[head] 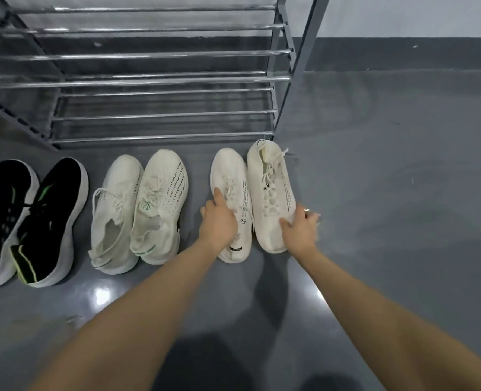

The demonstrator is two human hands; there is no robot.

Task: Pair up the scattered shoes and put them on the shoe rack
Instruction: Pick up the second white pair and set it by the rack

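Three pairs lined up on floor (374, 193) in front of rack (160, 80): black pair (33, 218) at left, white pair (140, 207) in middle, cream pair at right. Rack bars bare, nothing shelved yet. Left hand (219, 221) lying over inner cream shoe (230, 204), fingers (218, 194) stretched along laces, thumb side hidden; looks like a flat press rather than a closed grasp. Right hand (301, 230) at heel end of outer cream shoe (271, 193), fingers wrapping its right edge, grip apparently forming. Likely step: lifting cream pair to rack. To do well: take each shoe at heel collar or midfoot, keep soles level, toes forward, set both across two bars so neither tips through gap. Soft knit uppers likely to fold if pinched; support sole instead. Keep loose laces clear of bars.
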